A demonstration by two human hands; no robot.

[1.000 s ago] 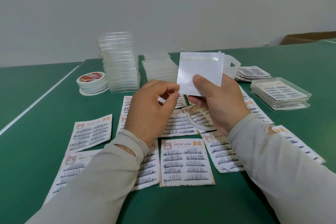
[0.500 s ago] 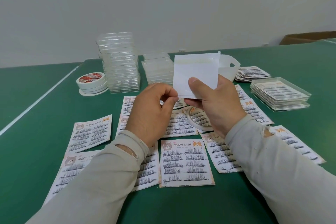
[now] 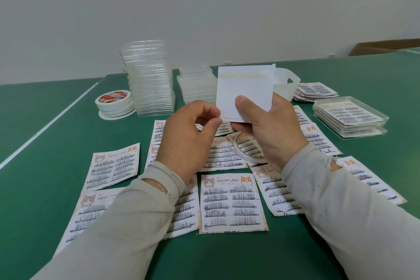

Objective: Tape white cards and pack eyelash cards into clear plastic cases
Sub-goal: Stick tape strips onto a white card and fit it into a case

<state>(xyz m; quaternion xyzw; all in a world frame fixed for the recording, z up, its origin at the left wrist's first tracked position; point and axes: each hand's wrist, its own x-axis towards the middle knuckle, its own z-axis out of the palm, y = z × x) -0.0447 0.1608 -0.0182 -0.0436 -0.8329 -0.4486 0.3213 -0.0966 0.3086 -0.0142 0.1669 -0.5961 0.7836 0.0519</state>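
My right hand (image 3: 272,129) holds a small stack of white cards (image 3: 245,88) upright above the table, thumb pressed on the front card. A pale strip of tape runs across that card's top. My left hand (image 3: 188,136) has its fingers curled, and thumb and forefinger pinch at the card's lower left corner. Several eyelash cards (image 3: 233,202) printed "MEOW LASH" lie flat on the green table (image 3: 45,143) below my hands. A thin tape ring (image 3: 241,154) rests on them. A tall stack of clear plastic cases (image 3: 150,79) stands at the back, with a shorter stack (image 3: 197,85) beside it.
Rolls of white tape (image 3: 114,103) sit left of the tall stack. Packed cases (image 3: 350,118) are piled at the right, behind them a pile of eyelash cards (image 3: 316,92) and a white paper holder (image 3: 286,84). A cardboard box (image 3: 386,46) is far right.
The white cards turned from tilted to squarer and dropped slightly. My left fingertips drew together at the card's lower left corner.
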